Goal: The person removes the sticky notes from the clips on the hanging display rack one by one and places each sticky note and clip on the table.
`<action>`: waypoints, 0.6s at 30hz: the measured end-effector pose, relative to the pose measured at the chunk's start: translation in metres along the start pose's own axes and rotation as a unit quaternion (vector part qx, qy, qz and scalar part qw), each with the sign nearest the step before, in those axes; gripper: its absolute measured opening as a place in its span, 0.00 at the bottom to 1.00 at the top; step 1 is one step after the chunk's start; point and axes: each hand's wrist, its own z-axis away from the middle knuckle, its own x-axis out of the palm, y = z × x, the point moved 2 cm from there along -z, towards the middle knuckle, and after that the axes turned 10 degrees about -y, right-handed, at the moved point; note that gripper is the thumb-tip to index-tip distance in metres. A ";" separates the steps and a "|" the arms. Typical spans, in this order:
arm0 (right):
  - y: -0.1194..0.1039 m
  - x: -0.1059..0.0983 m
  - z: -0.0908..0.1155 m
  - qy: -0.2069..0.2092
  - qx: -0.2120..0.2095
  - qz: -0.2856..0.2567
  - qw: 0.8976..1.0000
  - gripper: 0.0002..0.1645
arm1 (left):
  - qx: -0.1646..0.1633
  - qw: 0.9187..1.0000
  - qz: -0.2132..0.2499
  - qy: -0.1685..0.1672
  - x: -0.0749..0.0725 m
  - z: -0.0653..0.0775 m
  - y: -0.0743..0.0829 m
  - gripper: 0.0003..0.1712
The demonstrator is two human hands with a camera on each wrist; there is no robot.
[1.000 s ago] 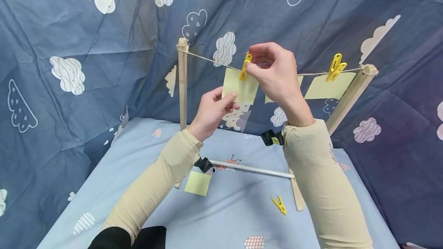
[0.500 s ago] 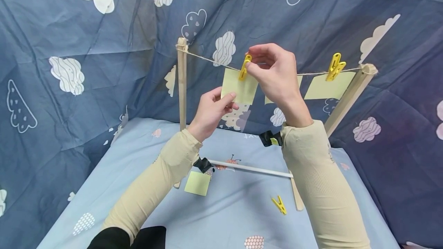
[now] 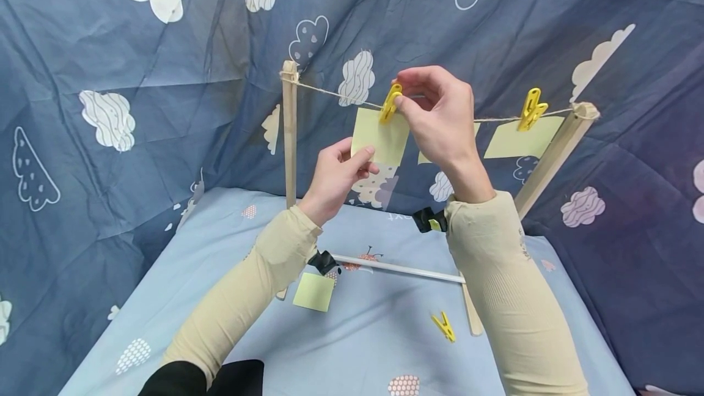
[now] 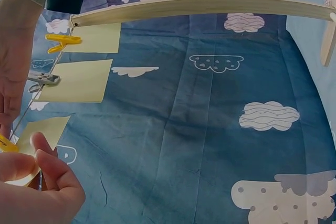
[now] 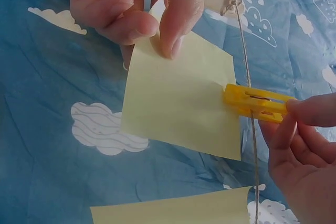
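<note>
My left hand (image 3: 337,177) pinches a pale yellow sticky note (image 3: 378,139) at its lower left, thumb in front. The note's top edge meets a twine line (image 3: 335,95). At that edge a yellow clothespin (image 3: 389,104) sits over note and twine, its jaws against the paper. My right hand (image 3: 442,118) holds the clothespin's handles between thumb and fingers, as the right wrist view also shows. Farther right, a second note (image 4: 76,81) hangs from a grey clothespin (image 4: 46,78), and a third note (image 3: 519,138) from a yellow clothespin (image 3: 531,110).
Two wooden posts (image 3: 290,139) carry the twine, joined low down by a white rod (image 3: 401,269). On the light blue cloth (image 3: 363,335) lie another sticky note (image 3: 314,291) and a loose yellow clothespin (image 3: 443,326). Dark blue cloud-patterned fabric hangs behind.
The handles of the clothespin in my right hand have spread apart, and its thumb has eased back slightly. The left hand keeps its pinch on the note, almost unmoved.
</note>
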 end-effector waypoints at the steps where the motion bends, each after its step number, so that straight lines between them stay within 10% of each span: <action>1: 0.000 0.000 0.000 0.002 -0.001 0.002 1.000 0.14 | 0.000 1.000 0.000 0.000 0.000 0.000 0.000 0.15; 18: -0.003 -0.002 0.000 0.040 -0.019 -0.005 0.999 0.12 | -0.005 1.000 -0.017 0.006 0.000 0.002 -0.002 0.15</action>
